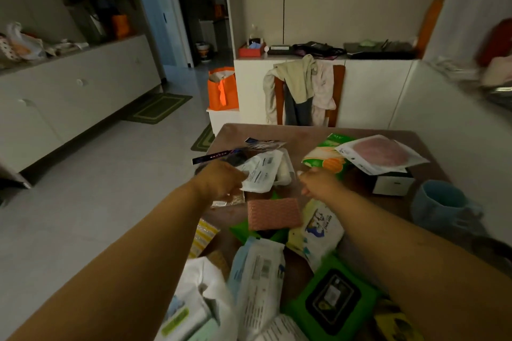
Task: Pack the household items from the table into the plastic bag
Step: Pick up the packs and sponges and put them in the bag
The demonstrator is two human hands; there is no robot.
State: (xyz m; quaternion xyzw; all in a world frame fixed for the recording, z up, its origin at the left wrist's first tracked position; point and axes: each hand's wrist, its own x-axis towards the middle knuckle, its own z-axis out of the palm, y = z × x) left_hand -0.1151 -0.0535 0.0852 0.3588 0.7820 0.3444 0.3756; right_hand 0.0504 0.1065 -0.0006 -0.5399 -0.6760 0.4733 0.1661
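Crowded table; floor open leftward.

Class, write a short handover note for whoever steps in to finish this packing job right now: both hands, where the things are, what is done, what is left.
Left hand: gripping the edge of a white flat packet mid-table.
Right hand: reaching beside the green-and-orange pack, holding nothing that shows.
White plastic bag: near edge, on the left, something already inside, though unclear.
Left: pink sponge, wipes packs, green pouch, pink-window packet, all on the table.
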